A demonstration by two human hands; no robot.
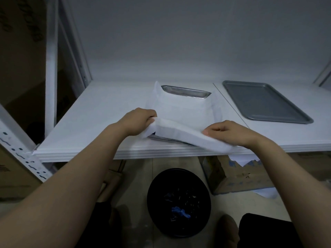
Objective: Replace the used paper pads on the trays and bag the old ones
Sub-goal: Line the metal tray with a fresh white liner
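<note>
Forearms from bottom corners, left hand and right hand each pinching raised near edge of paper pad, draped over steel tray mid-frame; bare tray upper right; black bin bottom centre

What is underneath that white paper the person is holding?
A shiny metal tray: its far end and a strip of near rim show. The white paper, held by the left hand and right hand, hides its floor.

White paper pad covers the steel tray, near edge lifted; a grey tray lies beside it.
</note>
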